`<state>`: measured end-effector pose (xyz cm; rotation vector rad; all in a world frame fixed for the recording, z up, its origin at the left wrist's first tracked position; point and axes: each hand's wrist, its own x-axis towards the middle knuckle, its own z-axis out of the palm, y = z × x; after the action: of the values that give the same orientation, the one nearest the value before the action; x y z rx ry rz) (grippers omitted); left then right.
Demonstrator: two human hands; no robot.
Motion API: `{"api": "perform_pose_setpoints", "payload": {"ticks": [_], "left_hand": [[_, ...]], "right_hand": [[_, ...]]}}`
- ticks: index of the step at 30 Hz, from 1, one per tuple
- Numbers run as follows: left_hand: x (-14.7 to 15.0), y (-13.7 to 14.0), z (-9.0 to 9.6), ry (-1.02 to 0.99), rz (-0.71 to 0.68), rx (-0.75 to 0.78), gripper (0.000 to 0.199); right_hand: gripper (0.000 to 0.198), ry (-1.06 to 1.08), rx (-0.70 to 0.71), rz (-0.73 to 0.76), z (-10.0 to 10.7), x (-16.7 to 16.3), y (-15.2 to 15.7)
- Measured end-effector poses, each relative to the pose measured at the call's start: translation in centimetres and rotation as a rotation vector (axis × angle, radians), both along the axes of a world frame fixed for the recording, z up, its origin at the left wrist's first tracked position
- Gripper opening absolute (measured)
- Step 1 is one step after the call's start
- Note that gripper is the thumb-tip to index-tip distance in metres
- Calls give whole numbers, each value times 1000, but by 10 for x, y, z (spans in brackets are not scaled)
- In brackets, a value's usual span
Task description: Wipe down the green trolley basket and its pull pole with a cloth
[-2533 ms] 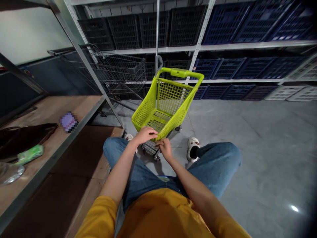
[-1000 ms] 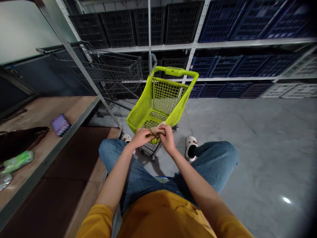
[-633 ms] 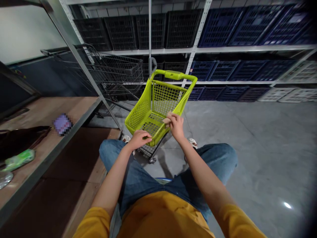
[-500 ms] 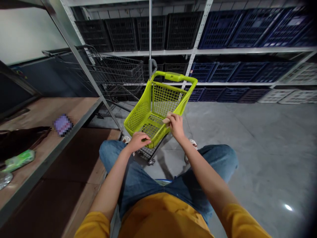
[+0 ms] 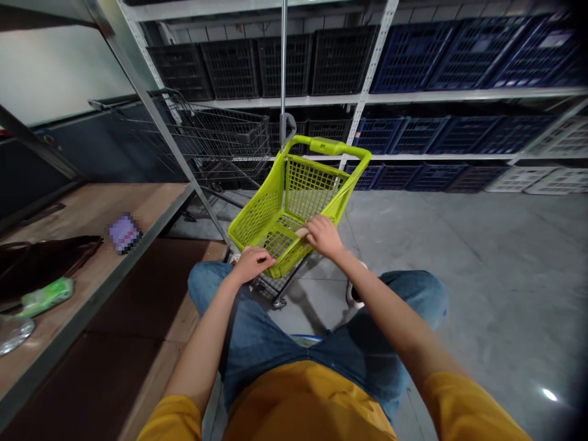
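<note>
A small lime-green plastic shopping cart (image 5: 260, 215) stands between my knees, its front end towards me and its handle away. My left hand (image 5: 252, 264) is at the near front edge of its basket, fingers curled and fingertips on the rim; the underside of the grip is hidden. In my right hand (image 5: 324, 236) is a folded beige cloth (image 5: 302, 233), pinched between the fingers and pressed to the top rim of the basket's right side. Most of the cloth is covered by the fingers.
Left of me is a brown bench (image 5: 151, 199) with a purple packet (image 5: 124, 233), a green packet (image 5: 48, 297) and a dark bag (image 5: 50, 260). Behind the cart stand a black wire cart (image 5: 215, 131) and shelves of black crates (image 5: 229, 70) and blue crates (image 5: 408, 58). Grey floor (image 5: 459, 239) lies right.
My right hand has moved down and slightly left along the cart's right rim with the cloth. My left hand stays at the front edge. The view has shifted slightly.
</note>
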<state>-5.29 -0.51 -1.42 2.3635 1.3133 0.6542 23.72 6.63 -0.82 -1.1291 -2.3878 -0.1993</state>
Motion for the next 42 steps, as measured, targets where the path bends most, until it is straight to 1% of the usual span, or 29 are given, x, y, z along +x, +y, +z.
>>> {"api": "perform_pose_setpoints", "payload": {"ticks": [1, 3, 5, 7, 11, 18, 20, 23, 26, 28, 30, 32, 34, 36, 38, 40, 42], "left_hand": [[1, 1, 0, -4, 1, -1, 36], [1, 3, 0, -17, -1, -7, 37], [0, 7, -1, -31, 4, -8, 39], [-1, 11, -2, -42, 15, 3, 40], [-3, 19, -4, -44, 0, 37, 43], [-2, 37, -9, -3, -43, 35, 49], [-1, 38, -9, 8, -44, 40, 46], [2, 31, -8, 18, -39, 41, 35], [8, 19, -10, 13, -27, 40, 29], [12, 13, -11, 9, 18, 62, 29], [15, 10, -11, 12, 69, 94, 28], [15, 11, -11, 9, 87, 112, 26], [13, 13, -11, -8, 83, 108, 25], [11, 15, -11, -34, 82, 85, 25], [8, 16, -12, -55, 81, 54, 26], [6, 17, -13, -65, 70, 24, 26], [4, 18, -14, -63, 70, 8, 26]], "right_hand": [[25, 11, 5, -60, 5, 10, 10], [25, 19, 21, -132, 12, 24, 25], [23, 13, 20, -149, 15, 27, 31], [22, 4, 11, -139, 15, 25, 31], [21, 16, 22, -137, 10, 25, 20], [24, 13, 47, -122, 2, 45, -7], [27, 12, 57, -123, 1, 50, -16], [29, 15, 67, -154, -1, 55, -29], [30, 14, 55, -187, -1, 48, -39], [30, -4, 49, -172, 0, 32, -43], [32, -31, 58, -135, 0, 12, -46], [33, -66, 73, -90, 1, -5, -48], [31, -113, 72, -30, 2, -11, -47], [29, -173, 60, 37, 6, -1, -41], [28, -225, 53, 64, 12, 24, -30], [28, -256, 58, 26, 21, 61, -14], [28, -253, 64, -53, 33, 100, 3]]}}
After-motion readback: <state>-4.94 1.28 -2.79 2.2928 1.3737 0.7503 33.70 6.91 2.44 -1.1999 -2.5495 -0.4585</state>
